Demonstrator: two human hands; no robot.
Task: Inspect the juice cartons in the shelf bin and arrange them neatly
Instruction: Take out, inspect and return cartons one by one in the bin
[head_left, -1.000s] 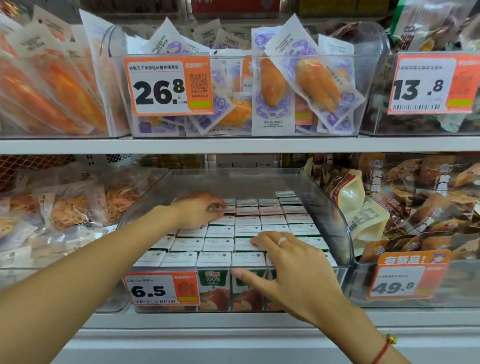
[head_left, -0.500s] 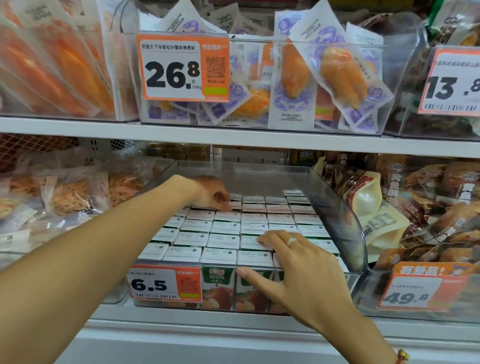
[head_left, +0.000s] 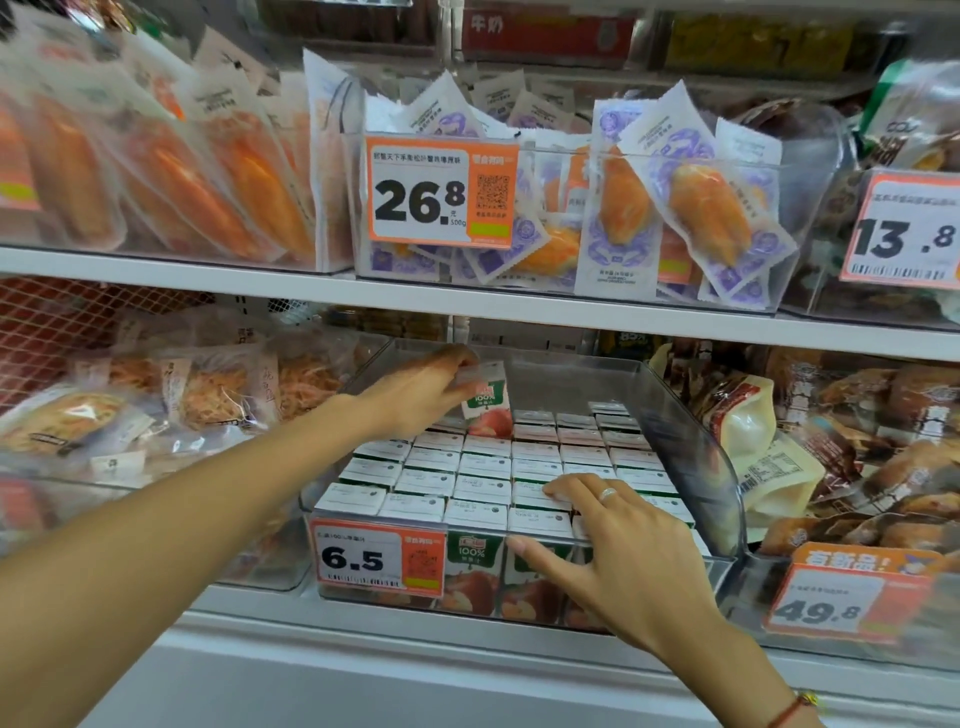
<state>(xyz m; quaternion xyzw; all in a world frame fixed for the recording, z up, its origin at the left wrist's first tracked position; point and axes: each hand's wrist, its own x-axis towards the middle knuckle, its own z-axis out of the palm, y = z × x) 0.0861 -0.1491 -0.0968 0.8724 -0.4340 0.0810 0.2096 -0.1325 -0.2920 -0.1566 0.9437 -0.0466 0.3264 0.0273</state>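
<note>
We face a white shop shelf (head_left: 467, 670) with a second shelf board (head_left: 218, 273) above it, both lined with clear bins. On the lower shelf sits the clear shelf bin (head_left: 691, 467), an orange 6.5 price tag (head_left: 378, 557) on its near wall. It is packed with rows of juice cartons (head_left: 483, 470), white tops up, with green fronts and apple pictures showing through the near wall. Our left hand (head_left: 415, 397) pinches one lifted carton (head_left: 485, 399) by its top at the far left of the bin, raised above the rows and slightly tilted. Our right hand (head_left: 623, 551), wearing a ring, rests with fingers spread on the near cartons, its thumb against the near wall. Bagged snacks (head_left: 841, 431) fill the bin to the right, crab-stick packets (head_left: 691, 208) the bin above.
</note>
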